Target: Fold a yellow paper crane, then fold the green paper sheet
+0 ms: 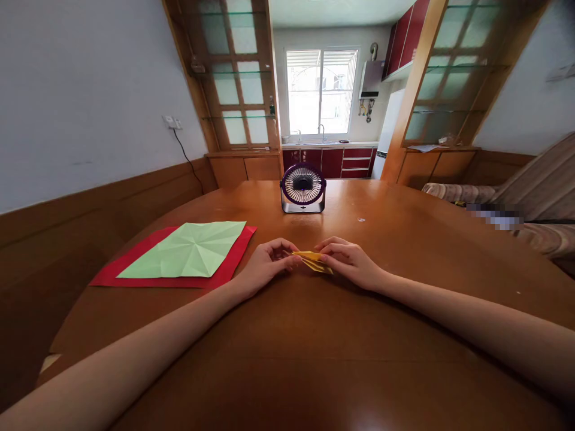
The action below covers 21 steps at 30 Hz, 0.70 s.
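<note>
Between my two hands is a small folded piece of yellow paper (314, 261), with several layers fanning out toward me. My left hand (269, 261) pinches its left end between thumb and fingers. On the other side, my right hand (348, 261) grips the right end, thumb in front and fingers behind. The paper is held just over the wooden table (287, 371); whether it touches the surface I cannot tell. Left of my hands lies a creased light green sheet (184, 251), its fold lines meeting at the centre, on top of a red sheet (105, 276).
A small dark purple fan (303, 185) stands on the table beyond my hands. A small whitish scrap (361, 219) lies to its right. A black cord (184, 149) hangs from a wall outlet at the left. A striped sofa (539, 185) is at the right.
</note>
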{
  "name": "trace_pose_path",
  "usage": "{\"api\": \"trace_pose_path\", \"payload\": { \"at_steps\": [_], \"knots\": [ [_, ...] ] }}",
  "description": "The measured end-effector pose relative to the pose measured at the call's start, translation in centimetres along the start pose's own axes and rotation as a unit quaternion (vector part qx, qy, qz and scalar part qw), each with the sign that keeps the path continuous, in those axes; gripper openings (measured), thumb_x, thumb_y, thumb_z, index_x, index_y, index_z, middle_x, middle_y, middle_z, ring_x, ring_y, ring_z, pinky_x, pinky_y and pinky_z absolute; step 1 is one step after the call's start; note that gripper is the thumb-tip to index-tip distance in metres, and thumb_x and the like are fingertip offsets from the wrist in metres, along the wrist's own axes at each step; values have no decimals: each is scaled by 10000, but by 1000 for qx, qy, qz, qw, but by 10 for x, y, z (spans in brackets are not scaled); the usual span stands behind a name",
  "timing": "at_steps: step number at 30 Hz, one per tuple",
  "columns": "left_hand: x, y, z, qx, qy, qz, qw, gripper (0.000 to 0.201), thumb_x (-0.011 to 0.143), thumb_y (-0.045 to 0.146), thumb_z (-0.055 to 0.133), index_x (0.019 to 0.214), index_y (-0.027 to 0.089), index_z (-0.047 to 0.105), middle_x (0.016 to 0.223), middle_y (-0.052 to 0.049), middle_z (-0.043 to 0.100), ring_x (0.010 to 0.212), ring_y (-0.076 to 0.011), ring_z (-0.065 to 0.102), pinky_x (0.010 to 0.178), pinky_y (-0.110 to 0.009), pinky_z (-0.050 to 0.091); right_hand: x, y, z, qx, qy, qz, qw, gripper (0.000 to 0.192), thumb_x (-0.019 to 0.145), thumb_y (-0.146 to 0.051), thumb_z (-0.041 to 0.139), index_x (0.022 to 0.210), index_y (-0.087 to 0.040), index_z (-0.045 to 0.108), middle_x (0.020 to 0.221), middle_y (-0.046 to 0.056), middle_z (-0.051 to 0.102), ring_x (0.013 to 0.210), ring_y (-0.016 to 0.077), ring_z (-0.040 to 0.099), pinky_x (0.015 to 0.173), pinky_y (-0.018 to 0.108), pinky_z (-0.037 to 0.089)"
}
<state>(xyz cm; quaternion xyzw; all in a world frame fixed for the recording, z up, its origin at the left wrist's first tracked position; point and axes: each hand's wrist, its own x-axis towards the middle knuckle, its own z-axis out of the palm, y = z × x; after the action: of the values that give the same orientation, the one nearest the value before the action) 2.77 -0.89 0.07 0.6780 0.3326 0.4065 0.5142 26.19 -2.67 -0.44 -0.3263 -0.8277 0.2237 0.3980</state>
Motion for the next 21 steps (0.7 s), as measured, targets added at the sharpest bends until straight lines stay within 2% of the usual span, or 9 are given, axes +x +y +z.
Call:
{"api": "trace_pose_path", "payload": {
  "at_steps": [5, 10, 15, 21],
  "knots": [
    [-3, 5, 6, 53, 21, 28, 998, 296, 717, 379, 755, 871, 155, 640, 846, -33, 675, 684, -128, 595, 635, -251, 462, -1, -6, 3, -90, 18, -63, 994, 145, 890, -272, 555, 982, -208, 648, 1015, 87, 576, 918, 189, 576, 857, 364, 485],
    [-6, 9, 11, 89, 55, 52, 993, 275, 726, 377, 746, 870, 162, 654, 816, -30, 678, 689, -137, 592, 632, -251, 455, 0, -9, 8, -98, 35, -56, 993, 146, 910, -257, 511, 942, -185, 634, 880, 66, 585, 718, 145, 551, 683, 293, 472],
    [-5, 8, 12, 64, 67, 59, 994, 292, 724, 374, 744, 892, 157, 643, 826, -35, 669, 726, -149, 597, 643, -256, 459, 0, -8, 10, -90, 57, -31, 994, 169, 930, -278, 487, 892, -186, 624, 806, 42, 584, 672, 132, 526, 633, 267, 445],
    [-7, 8, 17, 9, 77, 35, 996, 303, 756, 384, 716, 913, 163, 582, 742, -8, 637, 681, -131, 589, 615, -236, 460, -1, -7, 11, -70, 85, -32, 993, 115, 911, -237, 507, 901, -180, 606, 820, 41, 583, 680, 125, 539, 618, 252, 451]
  ]
}}
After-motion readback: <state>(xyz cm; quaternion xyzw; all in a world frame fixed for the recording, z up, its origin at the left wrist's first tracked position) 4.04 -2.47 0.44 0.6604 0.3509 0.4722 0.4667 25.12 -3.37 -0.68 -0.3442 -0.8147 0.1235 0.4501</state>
